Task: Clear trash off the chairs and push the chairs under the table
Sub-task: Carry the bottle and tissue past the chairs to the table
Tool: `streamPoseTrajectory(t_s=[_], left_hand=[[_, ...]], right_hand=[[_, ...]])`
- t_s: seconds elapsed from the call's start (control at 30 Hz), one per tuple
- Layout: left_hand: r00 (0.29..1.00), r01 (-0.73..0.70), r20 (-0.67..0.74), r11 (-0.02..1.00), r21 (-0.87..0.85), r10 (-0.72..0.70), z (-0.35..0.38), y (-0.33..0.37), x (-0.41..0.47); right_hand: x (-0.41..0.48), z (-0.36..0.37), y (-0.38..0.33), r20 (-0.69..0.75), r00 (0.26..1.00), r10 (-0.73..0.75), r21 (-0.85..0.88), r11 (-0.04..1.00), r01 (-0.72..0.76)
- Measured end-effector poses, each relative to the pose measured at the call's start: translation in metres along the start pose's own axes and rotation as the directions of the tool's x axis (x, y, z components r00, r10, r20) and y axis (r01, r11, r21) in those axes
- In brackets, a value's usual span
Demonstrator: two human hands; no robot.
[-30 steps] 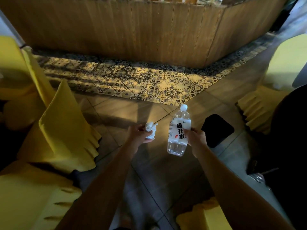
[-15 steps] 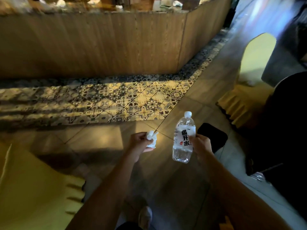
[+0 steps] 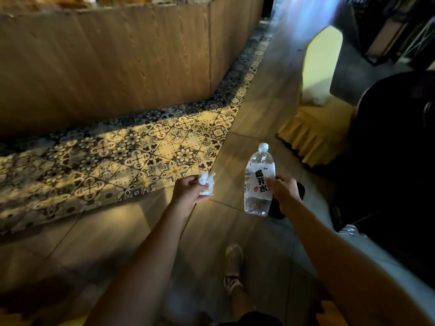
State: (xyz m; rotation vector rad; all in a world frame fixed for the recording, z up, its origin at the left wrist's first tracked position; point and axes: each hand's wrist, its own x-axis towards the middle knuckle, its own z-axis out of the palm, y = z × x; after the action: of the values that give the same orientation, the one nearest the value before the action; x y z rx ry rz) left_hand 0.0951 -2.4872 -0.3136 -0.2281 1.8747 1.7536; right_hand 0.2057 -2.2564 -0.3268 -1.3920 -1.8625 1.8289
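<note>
My left hand (image 3: 189, 190) is shut on a crumpled white tissue (image 3: 207, 184), held out over the floor. My right hand (image 3: 283, 190) grips a clear plastic water bottle (image 3: 259, 180) with a white cap and a white label, held upright. A chair with a yellow cover (image 3: 317, 95) stands at the right, its back towards the aisle and something pale lying on its seat. A round dark table (image 3: 395, 128) sits just right of that chair.
A wooden counter front (image 3: 117, 60) runs along the left and far side, with a strip of patterned tiles (image 3: 141, 156) at its foot. A dark flat object (image 3: 299, 191) lies on the floor behind my right hand. My shoe (image 3: 234, 260) is below.
The view has swung right: the yellow chairs on the left have left the frame and the right chair and table have come closer. Both hands still hold the same items.
</note>
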Motion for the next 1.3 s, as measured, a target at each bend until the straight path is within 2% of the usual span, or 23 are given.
streamPoseTrajectory(t_s=[0.3,0.57,0.77,1.07,1.3], left_hand=[[0.999,0.004,0.053,0.996,0.086,-0.008,0.093,0.086,0.157],[0.99,-0.038,0.141,0.996,0.079,0.027,0.169,0.163,0.251],[0.979,-0.028,0.202,0.988,0.154,-0.004,0.223,0.2,0.346],[0.91,-0.056,0.412,0.977,0.205,-0.034,0.322,0.279,0.491],[0.862,-0.14,0.506,0.941,0.308,-0.038,0.403,0.346,0.595]], right_hand=[[0.165,-0.003,-0.084,-0.064,0.998,0.006,0.046,0.999,-0.003],[0.273,-0.018,-0.15,-0.107,0.994,0.021,0.08,0.997,-0.012],[0.348,-0.014,-0.185,-0.166,0.986,0.035,0.129,0.992,-0.013],[0.473,-0.013,-0.24,-0.335,0.935,0.119,0.22,0.974,-0.045],[0.553,-0.013,-0.292,-0.433,0.883,0.184,0.338,0.941,-0.03]])
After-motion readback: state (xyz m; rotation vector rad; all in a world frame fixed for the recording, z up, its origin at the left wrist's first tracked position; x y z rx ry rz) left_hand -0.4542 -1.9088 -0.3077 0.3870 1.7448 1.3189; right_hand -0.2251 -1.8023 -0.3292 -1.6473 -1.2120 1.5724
